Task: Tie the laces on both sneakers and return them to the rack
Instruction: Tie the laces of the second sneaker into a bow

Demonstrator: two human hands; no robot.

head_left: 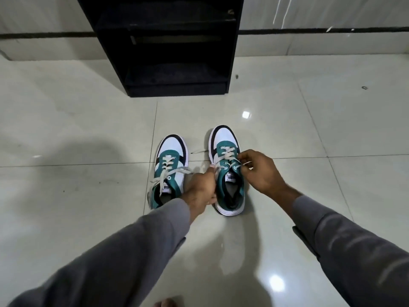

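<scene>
Two white, teal and black sneakers stand side by side on the floor, toes pointing away from me. The left sneaker [169, 167] has loose grey laces spilling over its sides. My left hand [202, 188] sits between the two shoes and pinches one lace end of the right sneaker [228, 171]. My right hand [260, 171] pinches the other lace end at that shoe's right side. Another lace tip [199, 152] lies on the floor between the toes. The black shoe rack [163, 52] stands open beyond the shoes.
Glossy pale floor tiles [88, 129] surround the shoes. A wall with a dark stripe [309, 31] runs behind the rack. A small ring-shaped object [364, 87] lies on the floor at the right. Bare toes [166, 303] show at the bottom edge.
</scene>
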